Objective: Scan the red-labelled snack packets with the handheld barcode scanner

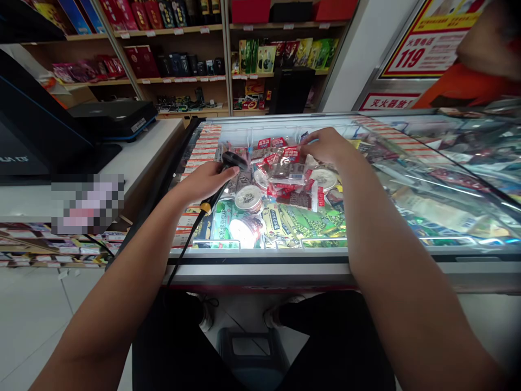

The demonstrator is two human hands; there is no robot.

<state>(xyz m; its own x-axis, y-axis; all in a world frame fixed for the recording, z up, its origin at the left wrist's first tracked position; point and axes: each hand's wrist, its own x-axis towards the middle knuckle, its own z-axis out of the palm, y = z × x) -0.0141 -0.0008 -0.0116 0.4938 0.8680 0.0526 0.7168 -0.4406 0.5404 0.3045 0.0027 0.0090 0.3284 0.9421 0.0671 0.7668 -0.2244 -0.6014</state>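
Dark-trousered legs (175, 342) fill the bottom edge, with bare forearms reaching past them over a chest freezer (264, 270).

The right hand (325, 144) has its grip drawn narrow on the far right corner of a red-topped packet (288, 164). The left hand (201, 182) has its grip wrapped round the handle of a black scanner (234, 160), thumb along the top, cable (183, 255) running down toward the legs.

The packet lies left of the right grip and right of the scanner's head, at nearly the same depth in the freezer. Its long axis seems to run away from the person, red end far, clear end near, a pale label low on the right. The right hand touches it; the left hand is apart, with other wrapped goods between. The scanner's handle slants up and rightward, head toward the packet; its exact aim I cannot tell.

Round the packet lie lidded cups (249, 199), more packets (299, 199) just nearer the person, and green bags (315, 221) lower down.

Farther out, a counter (148, 157) at left carries a black screen (32, 119); shelves (183, 80) stand behind, and at right shows someone's orange sleeve (451, 87).
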